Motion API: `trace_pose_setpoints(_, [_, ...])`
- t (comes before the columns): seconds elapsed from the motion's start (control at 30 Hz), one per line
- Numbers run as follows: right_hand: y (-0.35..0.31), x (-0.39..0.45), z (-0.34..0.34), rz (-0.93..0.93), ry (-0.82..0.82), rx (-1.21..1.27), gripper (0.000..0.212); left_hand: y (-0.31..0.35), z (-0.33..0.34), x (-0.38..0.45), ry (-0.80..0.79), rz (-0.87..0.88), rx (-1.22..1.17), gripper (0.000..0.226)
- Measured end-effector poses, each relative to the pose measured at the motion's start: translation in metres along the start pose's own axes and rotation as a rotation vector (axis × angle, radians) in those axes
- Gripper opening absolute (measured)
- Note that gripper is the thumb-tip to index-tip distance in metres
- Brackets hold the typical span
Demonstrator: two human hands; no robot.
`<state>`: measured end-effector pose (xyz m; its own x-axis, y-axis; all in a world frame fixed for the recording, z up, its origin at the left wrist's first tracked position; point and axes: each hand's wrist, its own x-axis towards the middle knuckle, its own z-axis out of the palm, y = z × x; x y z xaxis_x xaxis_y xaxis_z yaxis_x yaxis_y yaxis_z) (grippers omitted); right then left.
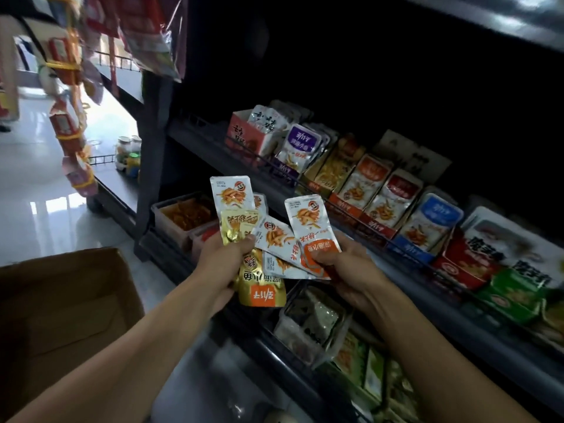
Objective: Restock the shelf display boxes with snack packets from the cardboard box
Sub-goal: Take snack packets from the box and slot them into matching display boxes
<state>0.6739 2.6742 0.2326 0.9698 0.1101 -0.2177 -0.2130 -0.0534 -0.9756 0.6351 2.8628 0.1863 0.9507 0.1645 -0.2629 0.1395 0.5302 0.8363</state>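
My left hand [224, 256] grips a fanned bunch of snack packets: a white one [232, 193] sticking up, gold ones [261, 290] below. My right hand [341, 264] pinches a white packet with an orange end [311, 222], which overlaps further white packets [274, 239] between the two hands. Both hands are held in front of the dark shelf unit. On the middle shelf [201, 138] stand several display boxes, among them a purple one [300, 148], an orange one [363, 181], a red one [393, 198] and a blue one [430, 224], all with packets in them. The open cardboard box [61, 306] is at the lower left.
A lower shelf holds clear tubs of snacks [183, 215] and more packets [314, 319]. Larger red and green packs [503, 270] lie at the right of the middle shelf. Strings of hanging snacks [68, 123] dangle at the upper left over a glossy white floor [36, 203].
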Motion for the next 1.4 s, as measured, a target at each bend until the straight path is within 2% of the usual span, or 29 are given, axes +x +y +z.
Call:
trace_pose_setpoints(0.13, [-0.012,-0.004,-0.012,-0.108,0.098,-0.075,0.047,0.002,0.018,-0.005,-0.065,0.024,0.051,0.017])
trace_pose_setpoints(0.27, [-0.029,-0.015,-0.030,-0.064,-0.137,-0.258,0.068,0.012,0.030,-0.008,-0.110,0.041,0.124,0.015])
trace_pose_setpoints(0.47, [-0.046,-0.031,-0.045,-0.122,-0.237,-0.355,0.079,0.011,0.043,-0.013,-0.179,0.004,0.129,0.017])
trace_pose_setpoints(0.57, [-0.044,-0.036,-0.048,-0.172,-0.155,-0.381,0.068,0.010,0.050,-0.012,-0.174,-0.003,0.126,0.018])
trace_pose_setpoints(0.7, [-0.039,-0.034,-0.048,-0.151,-0.015,-0.352,0.047,0.009,0.055,-0.013,-0.251,-0.019,0.125,0.021])
trace_pose_setpoints(0.8, [-0.042,-0.035,-0.050,-0.140,0.021,-0.353,0.040,0.008,0.055,-0.012,-0.263,-0.031,0.055,0.023])
trace_pose_setpoints(0.97, [-0.045,-0.034,-0.051,-0.149,0.037,-0.440,0.040,0.011,0.057,-0.014,-0.288,-0.006,0.066,0.032])
trace_pose_setpoints(1.07, [-0.044,-0.033,-0.052,-0.146,0.056,-0.464,0.042,0.010,0.060,-0.014,-0.251,0.030,0.052,0.022])
trace_pose_setpoints(1.2, [-0.043,-0.033,-0.050,-0.179,0.042,-0.259,0.036,0.009,0.061,-0.009,-0.166,0.057,0.076,0.019])
trace_pose_setpoints(1.3, [-0.041,-0.028,-0.047,-0.212,0.081,-0.165,0.055,0.009,0.061,-0.006,-0.200,0.036,0.076,0.020])
trace_pose_setpoints(1.4, [-0.043,-0.025,-0.046,-0.168,0.077,-0.029,0.047,0.009,0.059,-0.005,-0.282,0.002,0.060,0.022])
